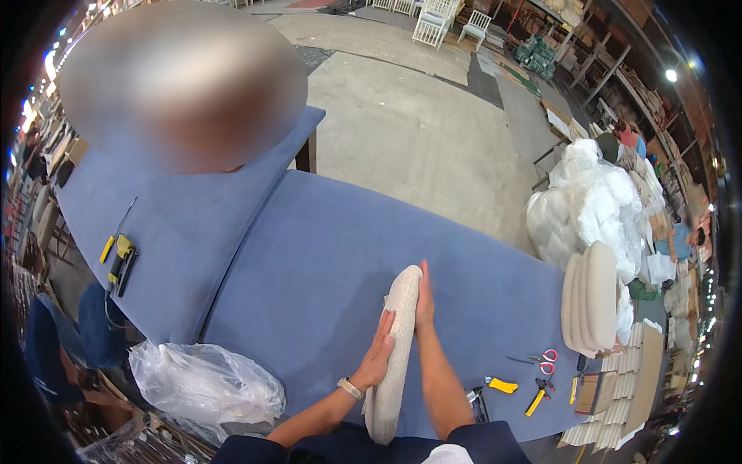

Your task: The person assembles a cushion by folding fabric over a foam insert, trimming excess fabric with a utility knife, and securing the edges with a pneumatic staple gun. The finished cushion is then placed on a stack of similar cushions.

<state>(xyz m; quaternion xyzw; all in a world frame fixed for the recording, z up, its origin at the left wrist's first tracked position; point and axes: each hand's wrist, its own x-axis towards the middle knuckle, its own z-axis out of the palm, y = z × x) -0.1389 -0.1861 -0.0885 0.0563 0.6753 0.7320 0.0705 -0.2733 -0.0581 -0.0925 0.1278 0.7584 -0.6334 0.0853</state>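
A beige fabric-covered seat cushion point(396, 363) stands on edge above the blue table point(325, 255), its lower end close to my body. My left hand point(376, 356), with a metal watch on the wrist, presses flat against its left face. Against the opposite face lies my right hand point(424, 300), fingers straight and pointing away from me, near the cushion's far end. The cushion is held between the two palms. Right of my right forearm lie a yellow-handled tool point(502, 384), red-handled scissors point(547, 362) and yellow-handled pliers point(536, 400).
Several similar cushions point(591, 301) are stacked at the table's right end, beside large plastic-wrapped bundles point(583, 201). A clear plastic bag point(205, 383) sits at the near left edge. A staple gun point(122, 264) lies farther left. Across the table is a person point(185, 85).
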